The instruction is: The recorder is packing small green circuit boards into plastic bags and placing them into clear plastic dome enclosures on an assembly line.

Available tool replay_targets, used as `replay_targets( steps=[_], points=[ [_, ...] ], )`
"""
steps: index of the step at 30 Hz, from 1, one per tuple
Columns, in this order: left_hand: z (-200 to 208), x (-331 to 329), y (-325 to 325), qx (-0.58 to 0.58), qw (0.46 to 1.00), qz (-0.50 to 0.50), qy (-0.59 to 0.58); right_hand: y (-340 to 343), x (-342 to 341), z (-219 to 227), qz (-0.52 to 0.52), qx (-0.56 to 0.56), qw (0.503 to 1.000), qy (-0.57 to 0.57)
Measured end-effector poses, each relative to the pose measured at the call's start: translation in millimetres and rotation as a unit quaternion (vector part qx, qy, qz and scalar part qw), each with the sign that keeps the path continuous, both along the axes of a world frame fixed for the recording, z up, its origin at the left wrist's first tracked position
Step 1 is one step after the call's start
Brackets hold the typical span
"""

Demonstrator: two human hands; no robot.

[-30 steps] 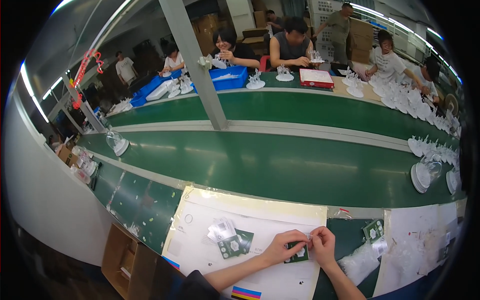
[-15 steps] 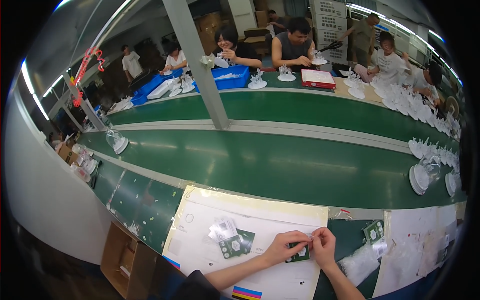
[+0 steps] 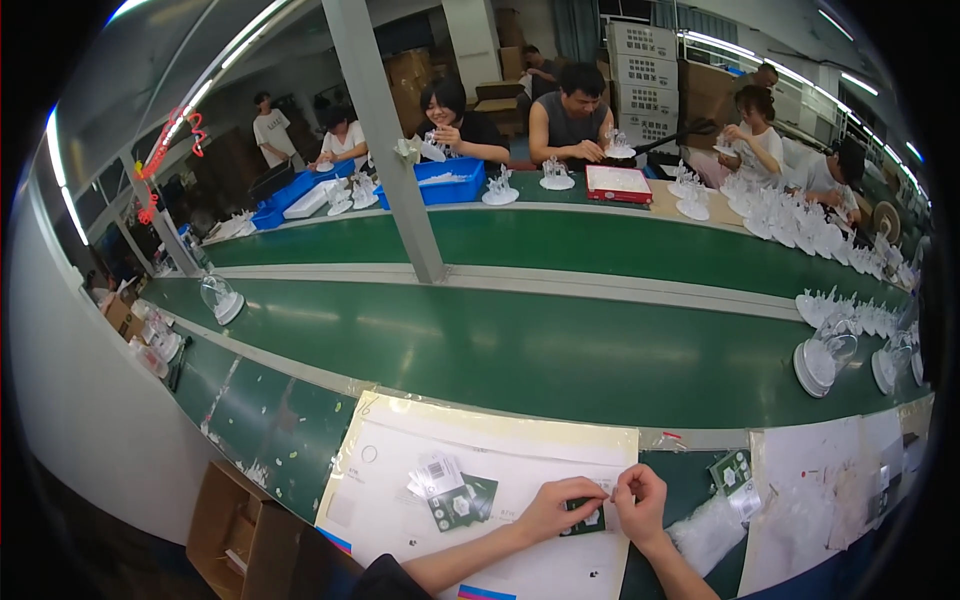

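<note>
My left hand (image 3: 560,508) is closed in a pinch above the white sheet (image 3: 400,452), beside a dark green card (image 3: 590,521) partly covered by its fingers. I cannot tell whether the card is gripped or lies on the sheet. Close by on the right, my right hand (image 3: 641,503) pinches with thumb and forefinger. Whatever is between the fingertips of both hands is too small to make out. Left of my hands lie overlapping green cards (image 3: 466,503) and white labels with barcodes (image 3: 437,474).
Clear plastic bags (image 3: 708,532) and another green card (image 3: 731,470) lie to my right. A long green conveyor (image 3: 480,340) runs beyond, with clear domes on white bases (image 3: 815,368). An open cardboard box (image 3: 225,530) stands at lower left. Several people sit across the line.
My fingertips, close together before, are now slightly apart. The view has shifted a little, so the bench appears moved left. A person at the far right has raised a hand toward a white piece.
</note>
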State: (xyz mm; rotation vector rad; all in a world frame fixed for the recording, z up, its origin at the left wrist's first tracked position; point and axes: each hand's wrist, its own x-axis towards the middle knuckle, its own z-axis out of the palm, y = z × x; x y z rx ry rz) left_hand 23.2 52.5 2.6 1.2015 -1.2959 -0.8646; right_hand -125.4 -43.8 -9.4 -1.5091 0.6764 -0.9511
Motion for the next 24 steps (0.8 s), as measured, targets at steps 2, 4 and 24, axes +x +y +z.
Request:
replay_targets(
  steps=[2, 4, 24],
  points=[
    [-4, 4, -3, -0.009, 0.999, 0.031, -0.013, -5, 2, 3, 0.027, 0.008, 0.999, 0.014],
    [1, 3, -2, -0.007, 1.000, 0.028, -0.008, -5, -1, 15, 0.035, 0.015, 0.998, 0.042],
    [68, 11, 12, -0.073, 0.986, 0.058, -0.138, -9, -9, 86, 0.197, -0.033, 0.966, 0.164]
  ],
)
